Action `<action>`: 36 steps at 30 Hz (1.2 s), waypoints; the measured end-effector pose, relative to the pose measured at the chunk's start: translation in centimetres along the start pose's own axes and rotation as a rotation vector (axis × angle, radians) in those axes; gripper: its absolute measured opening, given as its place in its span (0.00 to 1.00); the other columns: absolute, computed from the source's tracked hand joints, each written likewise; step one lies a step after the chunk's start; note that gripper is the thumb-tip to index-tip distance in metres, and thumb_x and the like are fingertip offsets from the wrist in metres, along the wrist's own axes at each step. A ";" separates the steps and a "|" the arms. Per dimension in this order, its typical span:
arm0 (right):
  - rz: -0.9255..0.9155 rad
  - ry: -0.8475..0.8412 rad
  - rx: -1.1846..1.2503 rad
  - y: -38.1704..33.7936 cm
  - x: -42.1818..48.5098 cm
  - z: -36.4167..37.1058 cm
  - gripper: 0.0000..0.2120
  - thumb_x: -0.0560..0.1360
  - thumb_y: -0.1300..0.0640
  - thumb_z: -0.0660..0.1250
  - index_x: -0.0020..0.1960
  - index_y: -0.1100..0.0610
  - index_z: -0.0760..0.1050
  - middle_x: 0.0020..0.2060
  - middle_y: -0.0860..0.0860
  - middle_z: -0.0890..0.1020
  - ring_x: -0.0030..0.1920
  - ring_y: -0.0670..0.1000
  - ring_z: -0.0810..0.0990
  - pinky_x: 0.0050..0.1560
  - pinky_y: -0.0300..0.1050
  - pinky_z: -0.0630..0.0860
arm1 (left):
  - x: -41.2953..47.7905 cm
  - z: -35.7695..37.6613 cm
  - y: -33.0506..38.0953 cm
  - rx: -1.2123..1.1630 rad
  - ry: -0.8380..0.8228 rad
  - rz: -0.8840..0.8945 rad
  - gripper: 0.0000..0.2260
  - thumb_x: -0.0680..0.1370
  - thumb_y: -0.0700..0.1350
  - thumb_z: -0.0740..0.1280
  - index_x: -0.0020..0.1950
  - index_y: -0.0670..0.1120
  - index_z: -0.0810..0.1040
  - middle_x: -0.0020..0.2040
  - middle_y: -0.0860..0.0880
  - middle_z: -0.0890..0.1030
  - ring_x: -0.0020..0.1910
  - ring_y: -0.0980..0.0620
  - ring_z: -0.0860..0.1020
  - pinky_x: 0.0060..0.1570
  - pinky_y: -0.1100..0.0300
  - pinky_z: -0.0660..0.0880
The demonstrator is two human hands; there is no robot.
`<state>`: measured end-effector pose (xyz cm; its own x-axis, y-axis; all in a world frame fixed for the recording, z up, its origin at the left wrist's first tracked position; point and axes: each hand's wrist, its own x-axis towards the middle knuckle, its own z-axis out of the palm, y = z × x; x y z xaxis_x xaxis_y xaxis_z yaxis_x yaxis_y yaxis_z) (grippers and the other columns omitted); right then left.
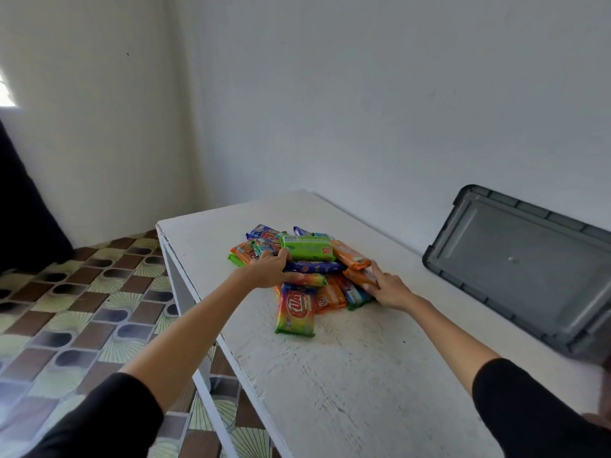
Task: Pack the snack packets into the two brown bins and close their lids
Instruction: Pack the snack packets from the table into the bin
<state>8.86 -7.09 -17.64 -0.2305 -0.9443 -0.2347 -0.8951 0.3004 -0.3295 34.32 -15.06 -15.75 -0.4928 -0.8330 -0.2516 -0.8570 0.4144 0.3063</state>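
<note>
A heap of colourful snack packets lies on the white table, with a rainbow packet at its near edge. My left hand rests on the heap's left side, fingers curled over the packets and thumb along a blue one. My right hand touches the heap's right side, its fingers against an orange packet. A grey bin lid leans against the wall at the right. No brown bin shows clearly; a brownish edge sits at the right border.
The table's left edge drops to a patterned tile floor. A dark object stands at the far left by the wall. Bare tabletop lies between me and the heap.
</note>
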 end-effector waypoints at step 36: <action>0.004 0.366 0.020 -1.6 -13.1 -5.3 0.35 0.66 0.51 0.75 0.70 0.48 0.67 0.66 0.53 0.73 0.64 0.54 0.72 0.58 0.46 0.71 | -6.1 -2.7 7.3 0.204 0.234 0.657 0.32 0.69 0.58 0.71 0.71 0.54 0.65 0.63 0.48 0.75 0.58 0.49 0.74 0.55 0.57 0.72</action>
<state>11.30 4.10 -9.16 -0.3590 -0.9273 0.1056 -0.8868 0.3037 -0.3483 31.45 -7.91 -9.45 -0.8896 -0.4361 0.1357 -0.4179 0.8971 0.1437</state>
